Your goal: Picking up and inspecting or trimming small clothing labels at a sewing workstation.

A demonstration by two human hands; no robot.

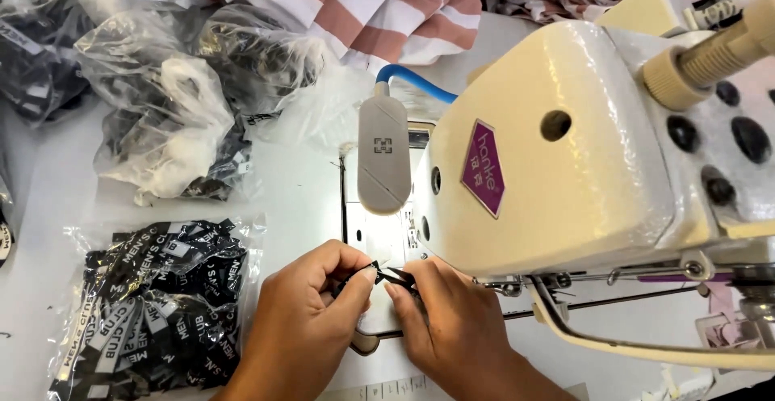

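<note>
The left hand (311,320) and the right hand (440,316) meet in the middle, fingertips almost touching. Both pinch one small black label (386,273) between thumb and finger. The label sits right between the two hands, just in front of the sewing machine's needle area (416,235), low over the white worktop (307,191).

It looks like the hands are folding or straightening the little label so it is ready to go under the needle. The next move would need a gentle, steady pinch, because the label is tiny and could slip or bend the wrong way. It would also need care to keep fingertips away from the needle.

Just left of the left hand lies a clear bag of black labels (157,304) with white letters. Farther away from the hands, more crumpled plastic bags (173,102) hold dark bits. Above the hands hangs a grey lamp (383,155) on a blue neck. To the right stands the big cream sewing machine (565,159). Beyond it lies pink and white striped cloth (379,5).
</note>
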